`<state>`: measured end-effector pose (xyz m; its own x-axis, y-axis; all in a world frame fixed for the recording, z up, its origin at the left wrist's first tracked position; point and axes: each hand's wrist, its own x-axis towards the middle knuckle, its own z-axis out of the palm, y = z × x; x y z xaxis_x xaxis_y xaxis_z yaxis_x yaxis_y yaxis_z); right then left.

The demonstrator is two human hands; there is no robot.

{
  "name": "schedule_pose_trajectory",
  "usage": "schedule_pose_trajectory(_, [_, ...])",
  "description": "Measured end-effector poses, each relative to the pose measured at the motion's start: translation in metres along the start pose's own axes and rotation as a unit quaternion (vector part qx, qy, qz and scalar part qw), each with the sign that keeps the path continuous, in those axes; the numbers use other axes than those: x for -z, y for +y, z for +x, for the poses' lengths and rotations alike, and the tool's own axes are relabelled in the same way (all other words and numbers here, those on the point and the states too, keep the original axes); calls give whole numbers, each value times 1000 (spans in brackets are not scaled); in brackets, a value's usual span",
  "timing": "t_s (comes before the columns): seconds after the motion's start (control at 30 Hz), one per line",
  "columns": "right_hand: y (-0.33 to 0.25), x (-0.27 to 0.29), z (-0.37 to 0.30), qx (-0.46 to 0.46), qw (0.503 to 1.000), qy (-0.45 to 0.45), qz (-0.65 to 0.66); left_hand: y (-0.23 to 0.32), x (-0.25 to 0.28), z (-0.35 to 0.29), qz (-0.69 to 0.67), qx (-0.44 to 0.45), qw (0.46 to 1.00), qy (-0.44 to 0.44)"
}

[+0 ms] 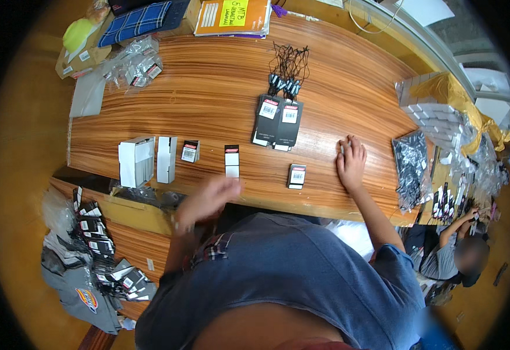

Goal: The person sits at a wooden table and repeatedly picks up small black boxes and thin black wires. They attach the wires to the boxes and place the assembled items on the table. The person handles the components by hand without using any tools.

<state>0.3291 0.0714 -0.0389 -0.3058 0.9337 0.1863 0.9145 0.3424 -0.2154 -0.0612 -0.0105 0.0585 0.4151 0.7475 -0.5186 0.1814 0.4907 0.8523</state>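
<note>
My left hand (208, 198) is smeared by motion at the table's near edge, just below a narrow black-and-white tag (231, 161). Whether its fingers hold anything cannot be made out. On the wood, my right hand (351, 160) lies with fingers loosely spread and nothing in them. Between the hands sits a small stack of labelled tags (296, 176). Left of the narrow tag are another small tag stack (190, 151), an upright white box (166, 160) and a box packed with white cards (137, 162). Farther back lie two piles of black hang tags (278, 125) with black strings (289, 61).
Clear bags (133, 61), orange notebooks (233, 17) and a blue plaid cloth (135, 23) lie along the far left. Stacked white boxes (430, 111) and a bag of dark items (409, 169) line the right. Lower left are more tags (96, 233); a person (442, 259) works at right.
</note>
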Motion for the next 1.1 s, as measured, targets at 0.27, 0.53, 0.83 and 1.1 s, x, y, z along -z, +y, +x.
schedule_pose_trajectory(0.27, [4, 3, 5, -13, 999, 9, 49, 93, 75, 237, 427, -341, 822, 158])
schedule_pose_trajectory(0.53, [4, 3, 3, -43, 997, -4, 64, 87, 70, 305, 605, -341, 704, 151])
schedule_pose_trajectory(0.83, [7, 2, 4, -42, 996, -1, 73, 78, 80, 326, 586, -337, 708, 204])
schedule_pose_trajectory(1.1, [6, 4, 5, -36, 997, 4, 71, 71, 83, 343, 541, -323, 739, 237])
